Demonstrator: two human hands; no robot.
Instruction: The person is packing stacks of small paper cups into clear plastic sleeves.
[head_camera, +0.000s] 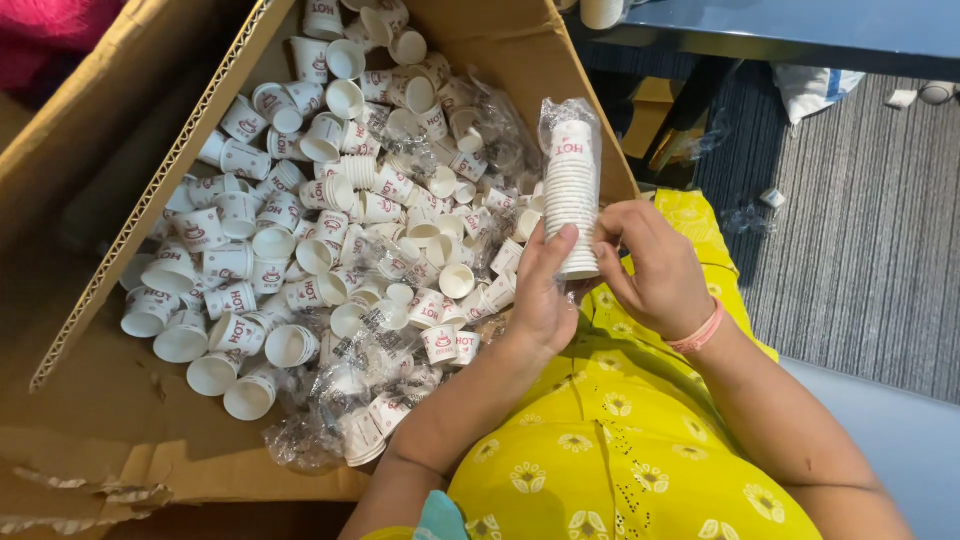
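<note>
risk: the stack of paper cups (572, 195) is tall and gripped only near its lower end, so it could bend or split mid-column and shed cups into the cardboard box (120, 440); the slippery clear plastic sleeve (560, 112) bunched at the top could also slide. left hand (545, 295) is curled around the stack's base, thumb up along its side. right hand (655, 260) is partly closed, fingertips pinching the lower rim from the other side. stack sits upright between both hands, over the box's right edge, above the yellow-clad lap. white ribbed cups, red print, tightly nested. loose cups (300, 220) and torn wrappers fill the box.
</note>
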